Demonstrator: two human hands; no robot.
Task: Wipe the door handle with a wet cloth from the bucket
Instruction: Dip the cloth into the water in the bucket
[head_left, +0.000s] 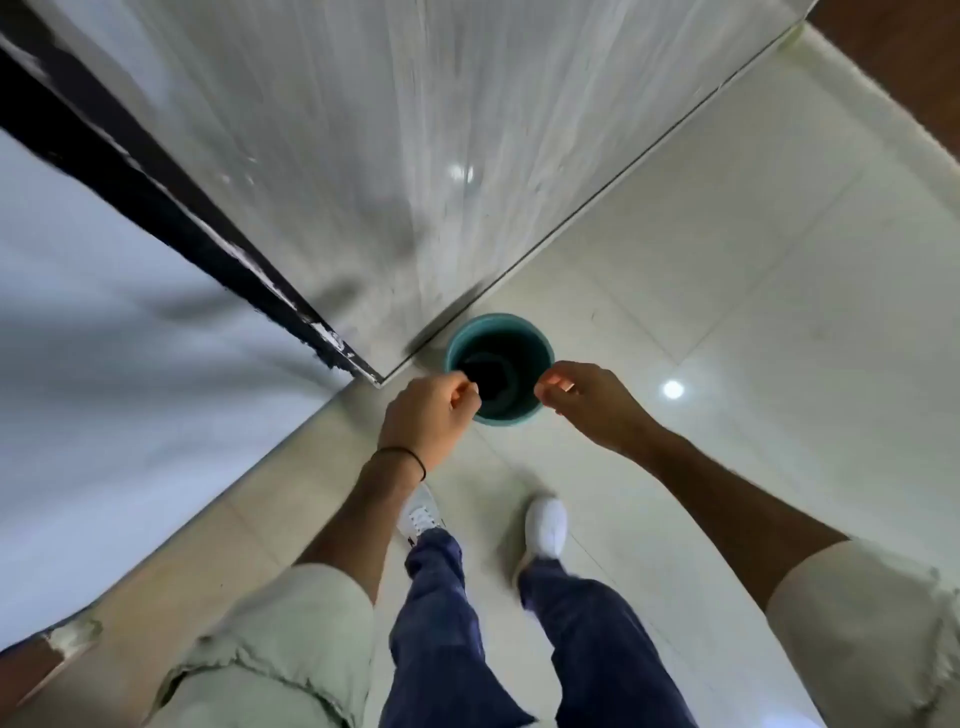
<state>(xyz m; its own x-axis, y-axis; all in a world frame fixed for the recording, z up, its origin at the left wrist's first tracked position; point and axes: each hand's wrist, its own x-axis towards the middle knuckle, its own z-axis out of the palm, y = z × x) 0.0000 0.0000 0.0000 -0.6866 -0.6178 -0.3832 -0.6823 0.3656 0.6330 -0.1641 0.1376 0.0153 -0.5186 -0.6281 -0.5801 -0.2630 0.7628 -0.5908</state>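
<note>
Teal bucket (500, 369) on pale tiled floor (727, 312), at corner of the glossy white door (389, 156). Dark cloth (488, 376) lies inside it. L hand (431, 415) & R hand (587, 400) over the rim — fingers curled, holding nothing; handle not in view.

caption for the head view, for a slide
Both hands, left and right, loosely curled above a teal bucket on the tiled floor.

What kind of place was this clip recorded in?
Probably an indoor hallway or entry by a door: glossy pale floor tiles reflecting ceiling lights, a white door panel with a dark edge, and a teal bucket standing on the floor at its corner.
</note>
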